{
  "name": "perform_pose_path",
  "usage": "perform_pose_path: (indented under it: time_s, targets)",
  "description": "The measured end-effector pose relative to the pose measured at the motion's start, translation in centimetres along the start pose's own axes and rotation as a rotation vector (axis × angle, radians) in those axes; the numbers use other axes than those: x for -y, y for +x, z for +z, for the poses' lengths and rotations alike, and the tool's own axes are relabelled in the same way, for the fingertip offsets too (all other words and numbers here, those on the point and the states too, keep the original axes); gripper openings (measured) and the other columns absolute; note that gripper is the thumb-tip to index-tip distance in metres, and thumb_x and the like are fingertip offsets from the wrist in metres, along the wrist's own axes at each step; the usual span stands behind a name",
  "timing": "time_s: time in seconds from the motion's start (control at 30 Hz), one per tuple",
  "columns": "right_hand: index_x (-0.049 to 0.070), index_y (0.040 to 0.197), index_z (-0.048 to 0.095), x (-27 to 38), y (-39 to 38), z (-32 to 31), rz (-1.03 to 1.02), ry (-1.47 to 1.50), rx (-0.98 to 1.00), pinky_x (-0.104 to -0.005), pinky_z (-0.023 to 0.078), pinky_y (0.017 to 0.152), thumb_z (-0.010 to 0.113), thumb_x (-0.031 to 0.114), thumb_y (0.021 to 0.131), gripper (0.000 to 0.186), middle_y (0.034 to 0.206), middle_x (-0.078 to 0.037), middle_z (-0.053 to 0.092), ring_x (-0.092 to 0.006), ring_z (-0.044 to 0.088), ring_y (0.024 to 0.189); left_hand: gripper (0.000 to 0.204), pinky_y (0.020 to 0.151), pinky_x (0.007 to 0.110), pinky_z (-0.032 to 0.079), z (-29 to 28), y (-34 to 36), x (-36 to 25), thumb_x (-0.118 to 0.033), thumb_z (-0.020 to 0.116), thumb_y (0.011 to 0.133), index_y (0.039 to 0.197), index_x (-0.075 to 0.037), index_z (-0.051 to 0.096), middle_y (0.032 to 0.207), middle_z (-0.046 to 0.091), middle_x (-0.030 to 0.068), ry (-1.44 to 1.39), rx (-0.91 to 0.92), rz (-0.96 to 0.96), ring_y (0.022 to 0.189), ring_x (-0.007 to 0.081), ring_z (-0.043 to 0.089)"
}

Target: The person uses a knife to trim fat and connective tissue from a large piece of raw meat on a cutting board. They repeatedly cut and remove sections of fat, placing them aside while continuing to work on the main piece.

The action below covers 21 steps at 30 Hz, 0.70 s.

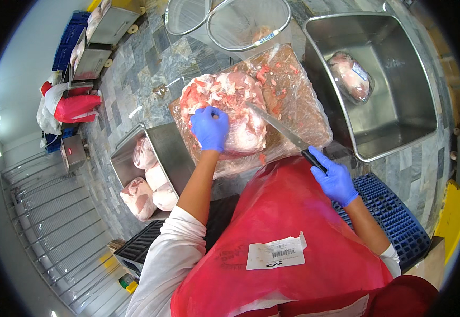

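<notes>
A large slab of raw pink meat [247, 136] with pale fat lies on a plastic-wrapped brown board [308, 113]. My blue-gloved left hand [210, 129] presses on the meat's near left part, its fingers curled into the surface. In my right hand [335, 178], also blue-gloved, is the black handle of a long knife [285, 130]. The blade slants up and left, its tip at the right side of the meat; I cannot tell whether it touches. Small red and white trimmings [264, 73] are scattered over the board's far part.
Left of the board, a metal bin [173, 153] holds several pale meat pieces. A deep steel tub [404, 113] at right contains one wrapped piece [350, 77]. Two clear bags on metal hoops [209, 24] stand beyond the board. A blue plastic pallet [391, 211] lies lower right. Far left, a person in red [77, 107] stands near metal carts.
</notes>
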State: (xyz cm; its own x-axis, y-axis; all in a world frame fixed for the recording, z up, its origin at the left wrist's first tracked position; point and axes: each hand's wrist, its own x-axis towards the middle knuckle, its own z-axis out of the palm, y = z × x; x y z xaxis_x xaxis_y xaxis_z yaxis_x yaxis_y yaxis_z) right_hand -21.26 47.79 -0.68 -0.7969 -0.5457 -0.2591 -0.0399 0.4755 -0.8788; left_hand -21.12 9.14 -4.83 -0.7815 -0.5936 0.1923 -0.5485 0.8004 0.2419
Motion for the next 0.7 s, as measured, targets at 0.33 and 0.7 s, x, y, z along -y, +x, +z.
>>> perform_pose_path:
  time_s: [0.33, 0.7]
  targets:
    - [0.022, 0.143, 0.064, 9.6, 6.2, -6.3, -0.181, -0.567, 0.291, -0.0536, 0.056, 0.07, 0.064, 0.032, 0.102, 0.042, 0.084, -0.021, 0.071, -0.0433, 0.07, 0.076, 0.008, 0.084, 0.044, 0.049, -0.2, -1.9, 1.4, -0.016, 0.076, 0.085, 0.089, -0.01, 0.075, 0.088, 0.07, 0.0119, -0.282, -0.176, 0.079, 0.089, 0.0336, 0.065]
    - [0.008, 0.113, 0.071, 24.0, 24.3, -9.1, -0.025, -0.761, 1.007, -0.0426, 0.053, 0.065, 0.058, 0.037, 0.104, 0.033, 0.079, -0.018, 0.068, -0.0292, 0.057, 0.063, 0.027, 0.099, 0.049, 0.043, 0.3, -4.1, 5.1, -0.019, 0.081, 0.081, 0.105, -0.01, 0.074, 0.116, 0.061, 0.0156, -0.428, -0.269, -0.05, 0.114, 0.0351, 0.055]
